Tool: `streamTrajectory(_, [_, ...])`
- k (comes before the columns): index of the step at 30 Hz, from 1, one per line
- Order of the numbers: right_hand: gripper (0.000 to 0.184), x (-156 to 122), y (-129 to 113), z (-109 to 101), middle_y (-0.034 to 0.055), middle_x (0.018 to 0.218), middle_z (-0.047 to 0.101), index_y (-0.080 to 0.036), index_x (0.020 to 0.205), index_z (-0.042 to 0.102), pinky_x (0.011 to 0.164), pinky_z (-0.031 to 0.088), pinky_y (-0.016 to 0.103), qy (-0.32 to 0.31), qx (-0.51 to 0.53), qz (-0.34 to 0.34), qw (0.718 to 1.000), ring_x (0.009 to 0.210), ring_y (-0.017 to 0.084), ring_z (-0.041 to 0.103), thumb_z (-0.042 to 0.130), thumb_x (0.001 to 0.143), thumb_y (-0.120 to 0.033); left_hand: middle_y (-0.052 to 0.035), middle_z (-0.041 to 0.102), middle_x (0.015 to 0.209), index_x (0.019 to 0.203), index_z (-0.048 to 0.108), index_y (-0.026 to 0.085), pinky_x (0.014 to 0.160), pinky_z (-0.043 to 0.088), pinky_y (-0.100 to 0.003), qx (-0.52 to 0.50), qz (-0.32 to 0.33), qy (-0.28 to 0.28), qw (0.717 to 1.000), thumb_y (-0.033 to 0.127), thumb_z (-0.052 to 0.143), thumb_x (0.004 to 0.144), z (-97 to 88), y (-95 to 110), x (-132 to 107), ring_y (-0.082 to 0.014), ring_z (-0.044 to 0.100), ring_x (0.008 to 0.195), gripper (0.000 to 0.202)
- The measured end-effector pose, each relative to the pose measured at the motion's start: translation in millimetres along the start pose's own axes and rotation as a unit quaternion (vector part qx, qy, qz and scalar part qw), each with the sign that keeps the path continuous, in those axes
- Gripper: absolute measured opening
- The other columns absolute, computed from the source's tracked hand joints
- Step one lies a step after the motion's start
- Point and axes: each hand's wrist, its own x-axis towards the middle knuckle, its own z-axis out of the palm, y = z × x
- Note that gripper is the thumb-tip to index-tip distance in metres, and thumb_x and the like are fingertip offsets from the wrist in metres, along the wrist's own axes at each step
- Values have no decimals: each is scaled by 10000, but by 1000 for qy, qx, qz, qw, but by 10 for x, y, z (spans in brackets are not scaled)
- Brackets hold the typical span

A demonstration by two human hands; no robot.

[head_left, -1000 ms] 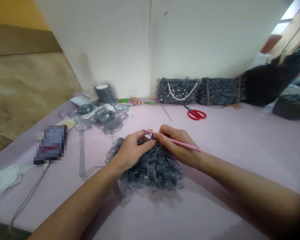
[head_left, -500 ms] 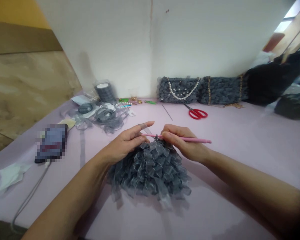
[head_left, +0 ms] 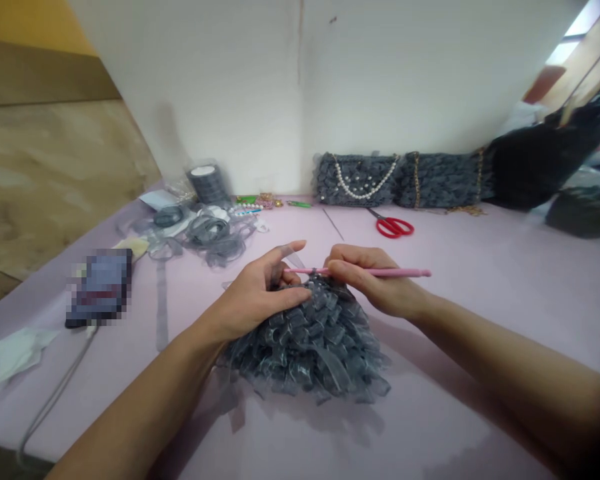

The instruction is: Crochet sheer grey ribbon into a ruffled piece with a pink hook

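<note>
Closest to me, the person's two forearms reach in across a lilac tabletop point(head_left: 445, 407), and between the hands sits a ruffled mass of grey organza ribbon work point(head_left: 305, 350), lying on the tabletop just below both hands. The left hand point(head_left: 257, 293) rests on its upper edge with the fingers parted, one raised clear and another lying across the ruffles; whether it actually pinches the ribbon, I can't tell. The right hand point(head_left: 373, 281) is closed on a pink crochet hook point(head_left: 395, 272), its shaft held level and its tip reaching toward the left hand at the top of the work.

Left of the left hand, a flat grey ribbon strip point(head_left: 161, 307) lies along the tabletop, with loose coils of grey ribbon point(head_left: 215, 239) beyond it. Further left are a pixelated dark object point(head_left: 100, 287), too obscured to identify, and a white tissue point(head_left: 20, 353).

Beyond the right hand lie red-handled scissors point(head_left: 394, 227) and a thin needle point(head_left: 333, 223). Further off, against the wall, a spool of grey ribbon point(head_left: 209, 185) stands behind the coils, and two ruffled grey bags, one with a pearl strap point(head_left: 356, 180) and one with a gold chain point(head_left: 443, 180), lean side by side.
</note>
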Motion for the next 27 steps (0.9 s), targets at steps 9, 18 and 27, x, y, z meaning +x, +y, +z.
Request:
streamTrajectory(9, [319, -4, -111, -142, 4, 661, 566, -168, 706, 560, 554, 410, 240, -76, -45, 0, 996, 613, 112, 540, 440, 953, -330, 5, 574, 841, 1439, 390, 220, 701, 409, -271, 81, 15, 19, 996, 233, 702, 769, -83, 18, 8, -132, 537, 765, 739])
streamTrajectory(18, [223, -1, -171, -106, -25, 633, 479, -161, 721, 508, 522, 299, 239, -80, -207, -82, 972, 554, 87, 401, 414, 923, -164, 34, 565, 788, 1413, 435, 224, 698, 418, -265, 209, 73, 111, 969, 172, 641, 768, -14, -22, 13, -119, 542, 722, 679])
streamTrajectory(27, [268, -71, -127, 230, 20, 722, 468, -166, 762, 458, 530, 332, 248, 0, -422, -175, 889, 559, 109, 414, 334, 990, -229, 37, 551, 760, 1369, 502, 192, 775, 411, -262, 289, 125, 204, 927, 115, 593, 740, 152, -85, 32, -120, 523, 736, 640])
